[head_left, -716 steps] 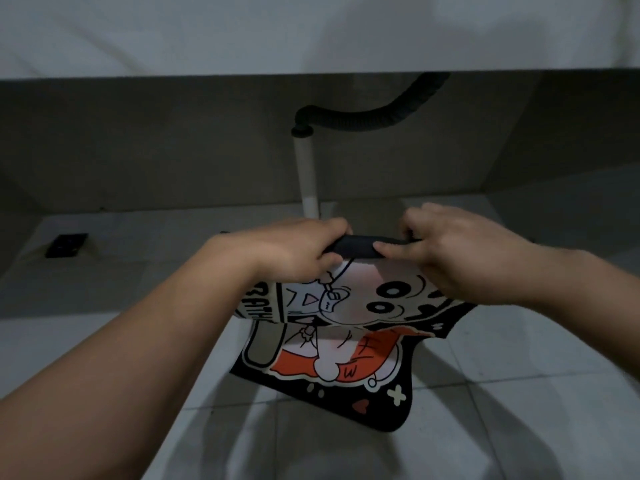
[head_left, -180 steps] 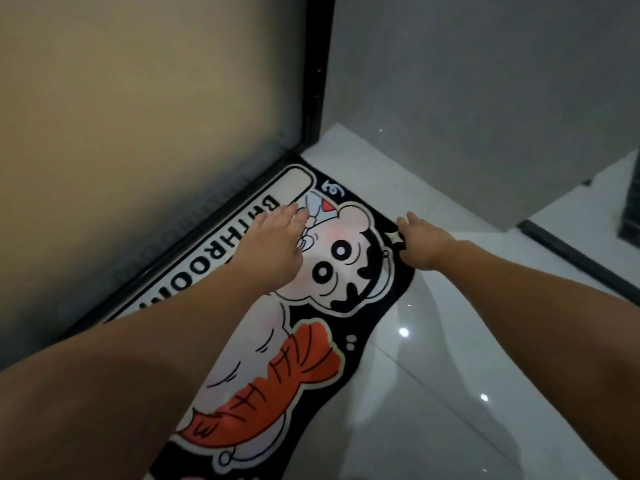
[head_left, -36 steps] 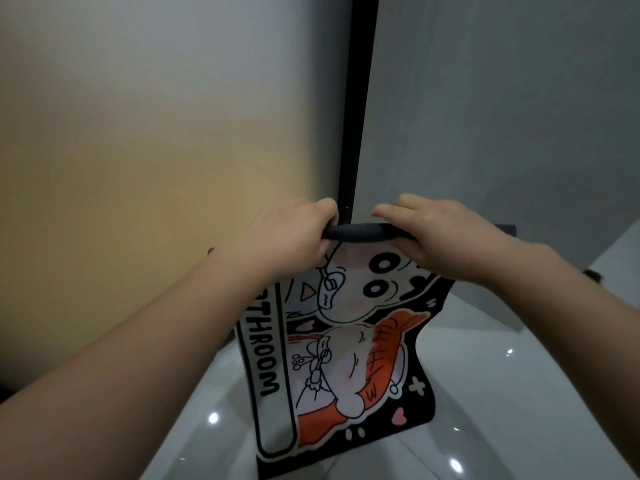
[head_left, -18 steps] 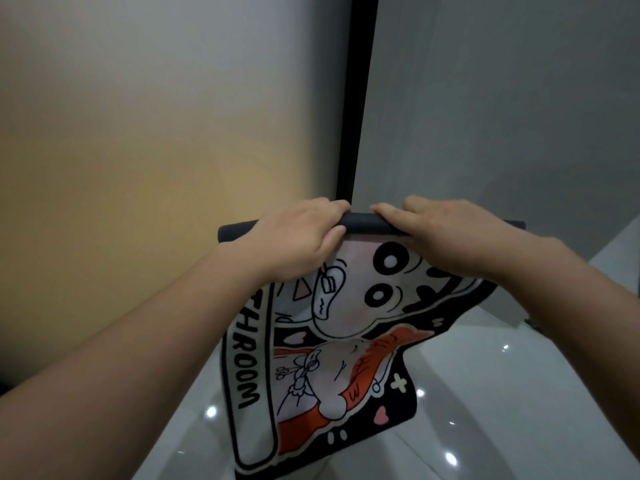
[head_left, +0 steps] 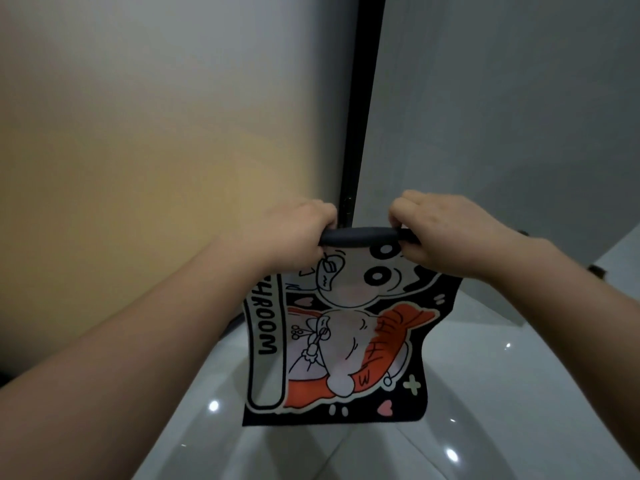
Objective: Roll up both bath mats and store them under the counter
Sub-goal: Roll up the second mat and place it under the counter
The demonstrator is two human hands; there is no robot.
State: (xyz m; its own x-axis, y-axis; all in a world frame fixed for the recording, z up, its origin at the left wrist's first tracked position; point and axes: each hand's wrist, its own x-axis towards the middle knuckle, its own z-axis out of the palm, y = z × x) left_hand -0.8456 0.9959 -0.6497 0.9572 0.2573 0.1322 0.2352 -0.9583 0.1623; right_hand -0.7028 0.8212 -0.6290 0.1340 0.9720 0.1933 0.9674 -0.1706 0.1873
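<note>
**Two hands hold a half-rolled bath mat in the air**

The left hand (head_left: pixel 294 233) and the right hand (head_left: pixel 438 230) are both up in front of the person. Each one grips the top of the bath mat (head_left: pixel 341 337). The top part of the mat is rolled into a thin dark roll (head_left: pixel 360 234) that runs straight across between the two hands. The fingers (head_left: pixel 398 213) of the right hand curl tight over the roll from above. The left hand is closed around its end of the roll too.

The rest of the mat hangs down flat from the roll. It is black with a cartoon face, an orange shape and big letters down its left side. Its bottom edge hangs above the shiny white floor (head_left: pixel 485 427), and I cannot tell if it touches.

Behind the hands stands a black frame (head_left: pixel 360 116) that goes straight up. A pale yellow panel (head_left: pixel 156 150) is to its left. A grey wall (head_left: pixel 502 98) is to its right.
</note>
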